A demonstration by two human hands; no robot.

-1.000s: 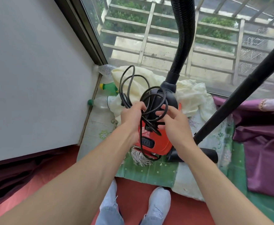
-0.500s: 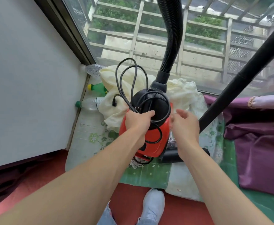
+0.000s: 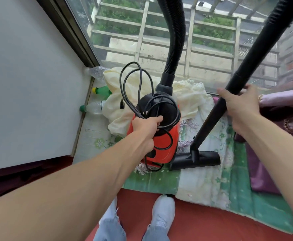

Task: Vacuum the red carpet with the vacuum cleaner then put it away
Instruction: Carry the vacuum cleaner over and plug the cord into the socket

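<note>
The red and black vacuum cleaner [image 3: 166,143] stands on a green and white cloth by the window. Loops of its black power cord [image 3: 135,87] lie over its black top. My left hand [image 3: 146,125] grips the bundled cord at the vacuum's top. A ribbed black hose [image 3: 176,37] rises from the body. The black wand [image 3: 232,87] slants down to the floor nozzle [image 3: 196,160], which rests on the cloth right of the vacuum. My right hand [image 3: 241,103] holds the wand partway up. The red carpet [image 3: 211,223] shows at the bottom, under my shoes.
A white wall panel [image 3: 29,84] stands at the left. Plastic bottles [image 3: 93,106] lie in the corner beside a cream cloth [image 3: 187,94]. Purple fabric [image 3: 281,119] is piled at the right. Window glass with outside railings [image 3: 142,32] closes the far side.
My right hand left the vacuum's top and moved right, taking hold of the wand. My left hand kept its grip on the cord. The view shifted slightly.
</note>
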